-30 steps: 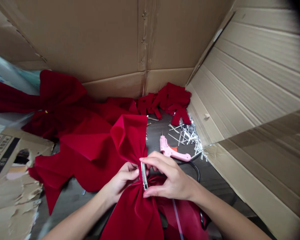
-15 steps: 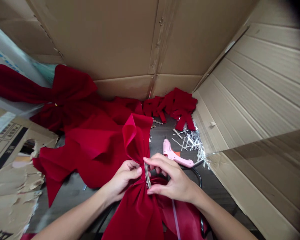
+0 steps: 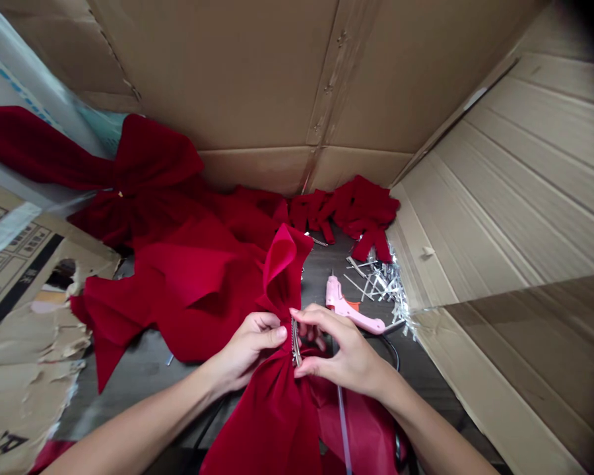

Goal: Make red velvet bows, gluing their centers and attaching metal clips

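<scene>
A red velvet bow (image 3: 277, 409) lies gathered at its waist in front of me, one loop standing up behind my fingers. My left hand (image 3: 250, 348) pinches the gathered middle from the left, fingers closed on the cloth. My right hand (image 3: 339, 353) presses a silver metal hair clip (image 3: 295, 342) against that middle, thumb and forefinger at its two ends. A clear glue stick (image 3: 343, 429) lies across the bow's lower right part.
A pink glue gun (image 3: 349, 310) with a black cord lies just behind my right hand. Several silver clips (image 3: 381, 280) are heaped by the right cardboard wall (image 3: 515, 218). More red bows (image 3: 178, 264) and small red strips (image 3: 351, 211) fill the back. Torn cardboard (image 3: 24, 356) lies left.
My view has tilted and shifted, so everything sits a little further right. Both hands stay on the bow's middle with the clip; the upright loop has narrowed and leaned right.
</scene>
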Demonstrator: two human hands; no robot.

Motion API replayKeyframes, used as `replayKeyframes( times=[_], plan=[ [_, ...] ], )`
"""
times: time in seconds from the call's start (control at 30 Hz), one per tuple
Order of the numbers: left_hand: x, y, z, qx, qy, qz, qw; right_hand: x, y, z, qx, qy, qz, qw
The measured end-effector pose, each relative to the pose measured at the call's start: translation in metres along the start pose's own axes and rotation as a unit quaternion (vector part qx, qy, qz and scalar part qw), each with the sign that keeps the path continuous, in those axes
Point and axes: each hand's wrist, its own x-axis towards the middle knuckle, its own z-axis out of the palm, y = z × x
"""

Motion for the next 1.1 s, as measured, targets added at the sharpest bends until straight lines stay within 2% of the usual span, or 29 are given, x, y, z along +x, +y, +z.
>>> replayKeyframes(
  times=[0.13,0.33,0.43,0.53,0.6,0.73,0.97,1.1],
  plan=[
    [-0.002,0.0015,0.0036,-0.003,-0.01,0.007,1.0,-0.0007,0.0009,0.0015,0.011,-0.002,0.017,1.0],
    [-0.0022,0.0022,0.0015,0.014,-0.01,0.018,1.0,-0.0011,0.0029,-0.0005,-0.005,-0.006,0.005,1.0],
    [-0.0021,0.003,0.0017,0.013,-0.011,0.01,1.0,-0.0008,0.0027,-0.004,0.068,-0.005,0.065,0.996],
    [-0.0026,0.004,0.004,0.013,0.016,-0.007,1.0,0.0006,0.0015,-0.0048,0.176,0.028,0.13,0.975],
    [-0.0029,0.0046,0.0057,0.01,0.023,-0.009,1.0,0.0023,0.0002,-0.0034,0.21,0.048,0.161,0.963],
    [-0.0023,0.005,0.0071,0.034,0.012,0.013,0.999,0.0055,-0.0029,0.0001,0.229,0.047,0.213,0.949],
    [-0.0009,0.0014,0.0045,0.071,0.038,0.052,0.995,0.0069,-0.001,-0.0003,0.251,0.005,0.268,0.93],
    [-0.0027,-0.0004,0.0051,0.07,0.044,0.053,0.995,0.006,0.0026,0.001,0.242,-0.006,0.295,0.924]
  ],
)
